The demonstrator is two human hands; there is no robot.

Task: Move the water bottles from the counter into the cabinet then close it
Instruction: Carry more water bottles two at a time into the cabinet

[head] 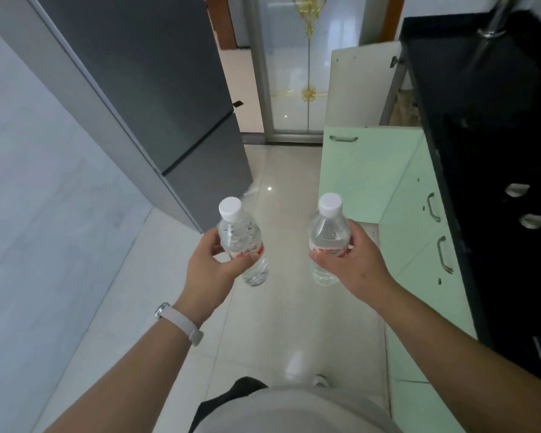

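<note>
Left hand (pixel 210 260): it was curled round the left bottle (pixel 242 242) at the label, cap up, the bottle leaning a little to the left.
Right hand (pixel 353 260): it held the right bottle (pixel 328 239) in the same way, at the label, nearly upright.
Bottles: both were off the bench (pixel 487 120) and in the air over the floor (pixel 278 307), apart from each other and not touching. Both had their white caps on.
Cabinet (pixel 413 232): it ran under the front edge of the bench, on the right. One green door (pixel 366 173) stood open into the aisle, just beyond the right bottle. The inside was hardly to be seen.
Step, as I judged it: carrying the bottles to the open cabinet. Nothing was put inside yet.
How to do it well: turn to the right and bend low, so that the shelf comes into view first. Put in the right bottle first, because it was nearer to the door, and stand it deep enough for the door to shut. Keep both grips at the label.
Risk: the left bottle could knock the door edge.
Other: a grey fridge (pixel 169 89) stood on the left.
</note>
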